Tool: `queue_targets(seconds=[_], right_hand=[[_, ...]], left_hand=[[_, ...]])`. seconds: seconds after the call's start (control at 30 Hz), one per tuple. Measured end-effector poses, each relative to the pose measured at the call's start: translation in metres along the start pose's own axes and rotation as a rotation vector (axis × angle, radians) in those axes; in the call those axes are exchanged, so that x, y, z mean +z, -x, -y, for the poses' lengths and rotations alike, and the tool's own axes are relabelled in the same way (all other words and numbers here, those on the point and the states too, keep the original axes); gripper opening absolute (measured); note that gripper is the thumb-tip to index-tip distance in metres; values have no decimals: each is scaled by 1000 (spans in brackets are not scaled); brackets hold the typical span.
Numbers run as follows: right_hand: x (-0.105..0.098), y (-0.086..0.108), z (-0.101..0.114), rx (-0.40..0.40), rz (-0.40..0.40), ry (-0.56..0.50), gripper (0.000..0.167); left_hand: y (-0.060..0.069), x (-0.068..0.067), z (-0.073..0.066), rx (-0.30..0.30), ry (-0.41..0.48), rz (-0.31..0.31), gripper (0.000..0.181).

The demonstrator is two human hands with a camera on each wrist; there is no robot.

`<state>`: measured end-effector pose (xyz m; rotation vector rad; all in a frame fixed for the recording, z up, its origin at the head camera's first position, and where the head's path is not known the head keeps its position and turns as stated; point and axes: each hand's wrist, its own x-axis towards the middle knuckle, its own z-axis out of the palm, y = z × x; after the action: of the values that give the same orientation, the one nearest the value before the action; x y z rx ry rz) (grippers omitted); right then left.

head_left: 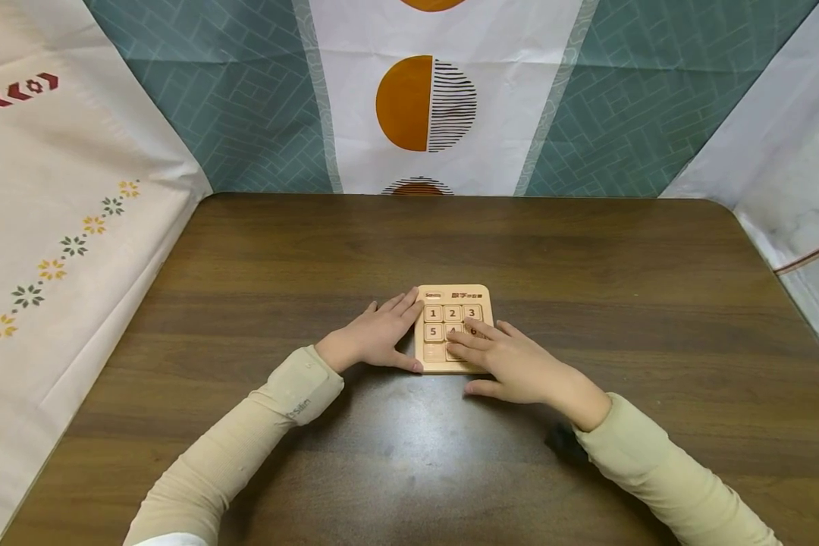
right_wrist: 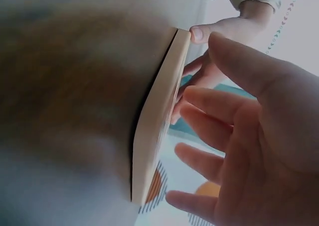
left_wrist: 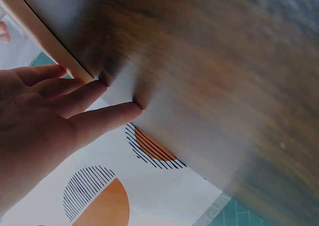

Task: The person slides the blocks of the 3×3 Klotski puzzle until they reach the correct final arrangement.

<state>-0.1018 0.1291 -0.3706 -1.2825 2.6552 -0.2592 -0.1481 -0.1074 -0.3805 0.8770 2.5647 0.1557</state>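
Closest to me, two beige fabric sleeves, the left [head_left: 246,436] and the right [head_left: 669,470], reach across the brown wood-grain table [head_left: 409,470]. Between the hands, around the table's middle, lies a pale square wooden number-puzzle board [head_left: 434,353], flat on the wood. The left hand [head_left: 380,334] isn't clenched: its fingers stretch along the board's left edge, thumb against the near-left corner. The right hand [head_left: 519,364] grasps nothing, its spread fingers over the square wooden number tiles [head_left: 452,312] at right; whether they touch, I cannot tell. Beyond the far edge hangs a teal-and-white printed cloth [head_left: 355,83].
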Motion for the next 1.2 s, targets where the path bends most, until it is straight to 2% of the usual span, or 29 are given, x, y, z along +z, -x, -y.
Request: queue_targets(seconds=[0.2,0.33,0.77,1.03,1.13,1.2], right_hand=[[1,-17,2,42,32,21,66],[1,-22,4,56,67,8,66],[2,-13,14,21,94,-10,66],[4,-8,19,0,84,-6,65],[2,-6,17,8,80,-5,65],[0,-5,15,42,67,10,66]], left_hand=[[-1,0,0,9,-1,-1,103],[-1,-1,0,13,6,0,104],[0,-1,1,18,4,-5,104],[0,-2,0,10,2,2,103],[0,-1,0,8,4,4,103],[0,-1,0,9,6,3,103]])
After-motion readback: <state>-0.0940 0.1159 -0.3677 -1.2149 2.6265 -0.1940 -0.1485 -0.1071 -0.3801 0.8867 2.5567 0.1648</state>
